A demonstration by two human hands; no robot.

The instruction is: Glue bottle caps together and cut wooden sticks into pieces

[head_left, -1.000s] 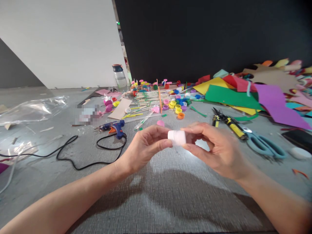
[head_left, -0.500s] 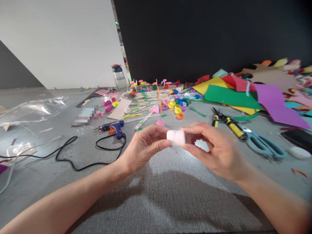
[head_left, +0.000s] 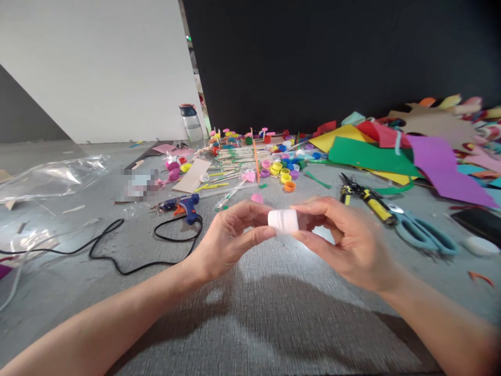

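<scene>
White cylinder (head_left: 283, 221), perhaps 2 caps, sits between left hand (head_left: 229, 237) and right hand (head_left: 350, 243), both pinching it.

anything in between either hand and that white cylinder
Nothing visible: the left hand and right hand both hold the white cylinder directly, at opposite ends. The nearby pink piece lies beyond them on the grey tabletop, not in between.

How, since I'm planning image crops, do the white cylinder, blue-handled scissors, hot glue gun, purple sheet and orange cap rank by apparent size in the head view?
Largest to smallest:
1. purple sheet
2. blue-handled scissors
3. hot glue gun
4. white cylinder
5. orange cap
Apparent size only: the white cylinder is nearer the camera than the orange cap.
</scene>
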